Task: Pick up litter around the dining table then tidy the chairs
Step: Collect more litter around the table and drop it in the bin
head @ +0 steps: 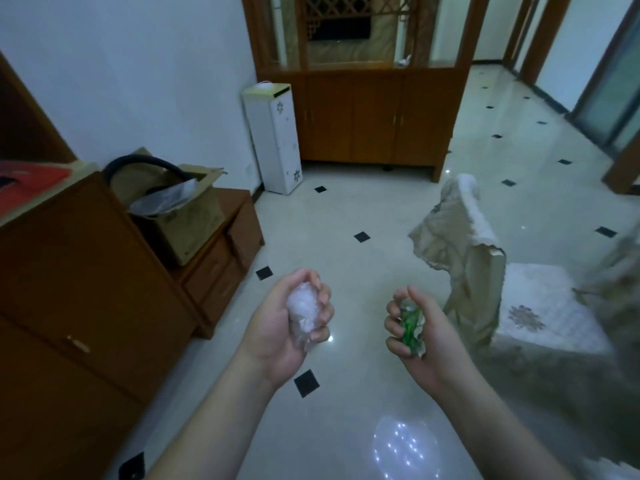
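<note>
Holding litter: both hands are gripping, palms up, over the tiled floor [346, 216].
Left hand [287, 327]: fingers curling around a crumpled white wad [303, 315], its long axis pointing away from the wrist.
Right hand [420, 334]: fingers clamping a crushed green wrapper [411, 325], lying lengthwise along the palm.
Chair [502, 271]: cloth-draped, standing just right of the right hand.

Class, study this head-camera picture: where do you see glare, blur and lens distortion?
Head view: ceiling lights glare on the glossy floor tiles; the covered chair at right is smeared by blur; the wooden cabinet edges bow from the wide-angle lens; the left hand and right hand stay fairly sharp.
</note>
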Tool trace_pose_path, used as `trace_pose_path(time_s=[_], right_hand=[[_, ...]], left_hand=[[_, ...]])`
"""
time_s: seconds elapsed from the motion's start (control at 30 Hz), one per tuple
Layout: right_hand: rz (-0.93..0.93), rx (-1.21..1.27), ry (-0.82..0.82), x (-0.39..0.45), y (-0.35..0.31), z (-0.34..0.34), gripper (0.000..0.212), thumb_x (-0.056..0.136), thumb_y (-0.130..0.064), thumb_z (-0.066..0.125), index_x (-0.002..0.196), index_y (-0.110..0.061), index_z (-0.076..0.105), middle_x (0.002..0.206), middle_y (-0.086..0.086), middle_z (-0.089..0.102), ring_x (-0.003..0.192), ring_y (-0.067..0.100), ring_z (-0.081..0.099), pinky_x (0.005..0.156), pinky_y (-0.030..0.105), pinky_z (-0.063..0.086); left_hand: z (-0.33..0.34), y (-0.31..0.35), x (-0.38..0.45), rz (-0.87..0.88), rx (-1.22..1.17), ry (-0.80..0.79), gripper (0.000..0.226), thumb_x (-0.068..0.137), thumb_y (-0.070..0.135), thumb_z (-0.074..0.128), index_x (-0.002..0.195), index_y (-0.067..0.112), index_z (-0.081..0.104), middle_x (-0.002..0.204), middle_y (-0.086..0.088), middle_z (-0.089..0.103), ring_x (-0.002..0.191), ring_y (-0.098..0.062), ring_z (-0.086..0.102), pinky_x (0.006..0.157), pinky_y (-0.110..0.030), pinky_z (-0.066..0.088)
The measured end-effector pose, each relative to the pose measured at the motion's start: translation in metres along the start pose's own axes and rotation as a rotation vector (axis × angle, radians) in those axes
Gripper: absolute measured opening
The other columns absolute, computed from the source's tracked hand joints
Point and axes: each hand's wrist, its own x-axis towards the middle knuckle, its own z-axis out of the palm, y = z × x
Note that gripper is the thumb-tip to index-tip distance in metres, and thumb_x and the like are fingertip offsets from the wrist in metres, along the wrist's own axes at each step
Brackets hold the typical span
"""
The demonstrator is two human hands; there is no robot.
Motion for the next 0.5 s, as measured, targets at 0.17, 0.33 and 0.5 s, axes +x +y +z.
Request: trace_pose_path(time_s=[0.17, 0.33, 0.5], right_hand=[[-0.053, 0.036, 0.054, 0.051, -0.022, -0.005, 0.017, 0.087, -0.033, 0.052, 0.079, -0.018, 0.051, 0.065, -0.002, 0.043, 0.045, 0.009, 0.036, 0.032, 0.017, 0.023], [-0.083, 0.038, 0.097, 0.120, -0.038, 0.005, 0.019, 0.093, -0.032, 0.048, 0.080, -0.019, 0.051, 0.065, -0.002, 0.043, 0.045, 0.008, 0.036, 0.032, 0.017, 0.022], [-0.102, 0.071, 0.146, 0.196, -0.056, 0.025, 0.021, 0.093, -0.032, 0.046, 0.077, -0.019, 0.050, 0.064, -0.003, 0.042, 0.042, 0.007, 0.034, 0.031, 0.015, 0.020]], left_hand=[[0.010, 0.004, 0.078, -0.064, -0.043, -0.057, 0.016, 0.085, 0.025, 0.047, 0.074, 0.015, 0.049, 0.065, -0.003, 0.045, 0.049, -0.013, 0.040, 0.037, -0.017, 0.027], [-0.002, 0.017, 0.157, -0.097, -0.094, -0.107, 0.015, 0.083, 0.026, 0.048, 0.073, 0.015, 0.048, 0.064, -0.003, 0.045, 0.048, -0.013, 0.040, 0.037, -0.017, 0.027], [-0.026, 0.045, 0.242, -0.135, -0.111, -0.113, 0.014, 0.084, 0.026, 0.048, 0.074, 0.016, 0.046, 0.065, -0.002, 0.043, 0.048, -0.012, 0.039, 0.037, -0.017, 0.025]])
